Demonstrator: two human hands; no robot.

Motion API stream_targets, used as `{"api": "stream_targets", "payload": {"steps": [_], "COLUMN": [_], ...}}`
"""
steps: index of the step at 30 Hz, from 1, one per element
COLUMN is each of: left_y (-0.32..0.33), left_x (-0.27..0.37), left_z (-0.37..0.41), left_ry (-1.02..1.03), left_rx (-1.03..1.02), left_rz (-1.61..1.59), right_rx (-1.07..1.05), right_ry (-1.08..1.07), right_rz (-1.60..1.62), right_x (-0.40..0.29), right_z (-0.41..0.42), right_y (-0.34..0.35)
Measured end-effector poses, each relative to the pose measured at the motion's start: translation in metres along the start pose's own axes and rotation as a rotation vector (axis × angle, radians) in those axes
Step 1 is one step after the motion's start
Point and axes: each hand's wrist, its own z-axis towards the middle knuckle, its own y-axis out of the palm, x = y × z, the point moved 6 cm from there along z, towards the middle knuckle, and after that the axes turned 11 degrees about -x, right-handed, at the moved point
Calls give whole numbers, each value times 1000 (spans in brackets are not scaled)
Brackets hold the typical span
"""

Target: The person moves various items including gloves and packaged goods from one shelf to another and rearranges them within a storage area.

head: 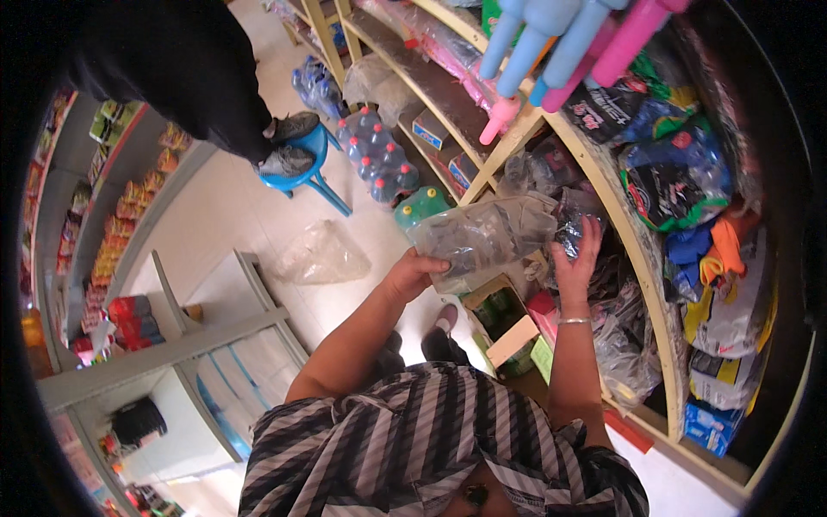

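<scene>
A large clear plastic bag (484,236) stretches between my hands, with what look like clear items inside. My left hand (417,274) grips its left end, thumb on top. At the other end my right hand (578,258), a bracelet on its wrist, holds a dark, shiny plastic-wrapped packet (572,226) against the bag's mouth. Whether that packet is inside the bag cannot be made out. Below the bag stands an open cardboard box (510,342) with green bottles in it. The lower shelf (623,342) beside my right hand is filled with crumpled plastic bags.
Wooden shelving (607,171) curves along the right, stacked with packaged goods. Blue and pink plastic handles (549,45) hang overhead. Shrink-wrapped bottles (378,155) and a clear bag (323,255) lie on the floor. Someone in dark clothes stands on a blue stool (307,158). Snack shelves (123,213) line the left.
</scene>
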Motion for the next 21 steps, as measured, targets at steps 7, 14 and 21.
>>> {"api": "stream_targets", "payload": {"steps": [7, 14, 21], "left_y": [-7, -31, -24], "left_x": [47, 97, 115], "left_z": [-27, -64, -83], "left_ry": [32, 77, 385], "left_rx": [-164, -78, -322], "left_rz": [134, 206, -338], "right_rx": [-51, 74, 240], "right_ry": [318, 454, 532], "right_rz": [964, 1277, 1455], "right_x": [-18, -61, -89], "right_z": [15, 0, -6], "right_y": [51, 67, 87]}}
